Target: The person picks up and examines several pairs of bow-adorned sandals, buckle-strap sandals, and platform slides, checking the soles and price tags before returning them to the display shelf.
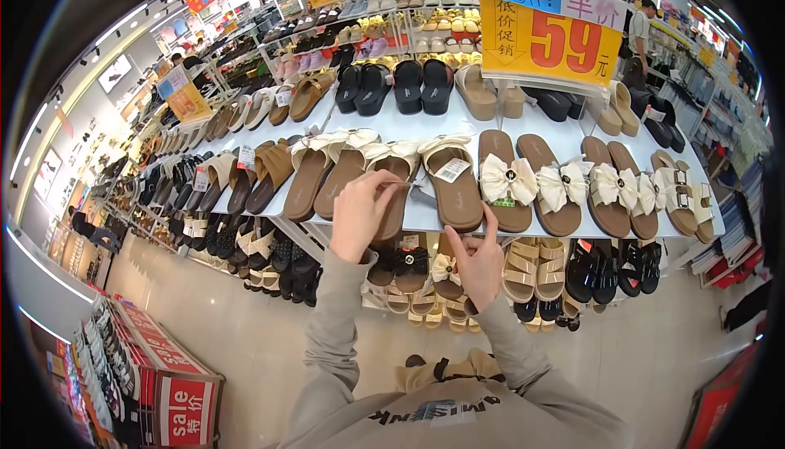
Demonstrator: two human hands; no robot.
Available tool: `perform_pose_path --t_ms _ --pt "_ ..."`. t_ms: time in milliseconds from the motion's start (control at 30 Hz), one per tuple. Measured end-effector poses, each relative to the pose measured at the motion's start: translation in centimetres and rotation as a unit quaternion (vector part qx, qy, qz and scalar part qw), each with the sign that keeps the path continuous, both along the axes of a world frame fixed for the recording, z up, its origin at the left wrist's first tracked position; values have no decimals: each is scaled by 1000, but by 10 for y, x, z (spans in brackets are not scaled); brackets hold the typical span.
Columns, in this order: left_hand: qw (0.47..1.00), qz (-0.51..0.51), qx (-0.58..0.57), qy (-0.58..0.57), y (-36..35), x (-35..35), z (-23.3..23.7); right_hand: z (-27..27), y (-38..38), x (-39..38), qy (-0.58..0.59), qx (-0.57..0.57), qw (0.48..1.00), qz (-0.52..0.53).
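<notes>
Head camera view: nearest was the person's grey sweatshirt (507, 416), with a red sale sign (189, 412) off to the left. Ahead, beige sandals (534, 269) stood on a lower rack beneath the near edge of a white table (317, 118). The right hand (480, 267) was at the near end of the tagged slipper (459, 202), thumb and forefinger spread about its rounded end, not wrapped around it. That slipper lay on the table at the near edge, its white tag (451, 171) on the insole and its cream strap toward the far side. Slightly farther and to the left, the left hand (360, 213) had its fingers bent beside the neighbouring slipper (394, 212); whether they gripped it could not be told. With both slippers so near the edge, a pull toward the body or a loose fingertip hold might well have dropped one onto the rack or floor. The row was close-set on the left, so a sideways nudge could have pushed others askew. Bow slippers (509, 183) lay to the right; beyond were black slippers (374, 89), a yellow price sign (564, 40) and, far right, another person (640, 36).
</notes>
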State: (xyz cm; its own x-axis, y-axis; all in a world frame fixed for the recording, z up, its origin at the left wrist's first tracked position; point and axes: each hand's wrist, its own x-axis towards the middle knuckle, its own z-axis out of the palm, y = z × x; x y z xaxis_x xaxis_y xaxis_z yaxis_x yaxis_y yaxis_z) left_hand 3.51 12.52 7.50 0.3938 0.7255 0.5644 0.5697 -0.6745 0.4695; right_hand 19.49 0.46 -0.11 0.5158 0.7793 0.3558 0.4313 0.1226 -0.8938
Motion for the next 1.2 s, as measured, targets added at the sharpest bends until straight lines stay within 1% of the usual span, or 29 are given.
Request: perform_pose_path --t_ms 67,133,200,233,267,333,400,467,500,567,600,667,733,800,867,933,1000,1067,1133,1200 --pt "998 -21 -64 -18 4 -6 13 3 1 -2 8 5 1000 5" --pt "997 -24 -75 -18 17 -9 20 3 3 -7 13 7 1000 7" --pt "996 -17 -85 -36 33 -7 25 -2 5 -15 58 26 998 8" --pt "991 -44 -108 -62 41 -5 27 -4 4 -19 57 25 998 6" --pt "991 -46 -108 -64 46 -2 20 -7 2 -23 52 11 999 12" --pt "989 -82 -27 -120 54 9 7 -11 -1 -31 45 -3 999 17" --pt "977 -143 -53 -147 48 11 -3 -14 -2 -38 -29 -55 998 13" --pt "985 -123 -23 -119 37 4 -8 -10 0 -39 -8 -68 997 25" --pt "985 -124 -23 -120 30 -1 -10 -12 3 -40 1 -51 998 24" --pt "993 -66 7 -94 11 -14 -12 -10 8 -43 8 -32 999 36" --pt "994 -67 -18 -86 0 -20 -12 -5 9 -45 8 -33 999 35" --pt "993 -72 -58 -74 -16 -33 -21 1 11 -47 72 -54 995 41" --pt "997 -42 -53 -45 -28 -37 -33 -3 12 -43 86 -59 993 53" --pt "995 -46 -69 -54 -31 -39 -44 -3 9 -38 152 -75 983 65" --pt "998 -35 -31 -52 -37 -38 -45 -5 8 -35 151 -72 984 68" --pt "996 -35 -36 -68 -44 -34 -49 -9 9 -33 197 -42 977 73" --pt "999 -17 14 -39 -45 -31 -58 -8 9 -33 189 -43 978 71" --pt "998 -20 14 -55 -44 -28 -59 -7 10 -34 184 -47 979 69" --pt "995 -31 4 -93 -43 -20 -57 -3 14 -30 139 -60 986 69" --pt "995 -32 1 -91 -44 -7 -54 -1 15 -23 137 -73 984 86"
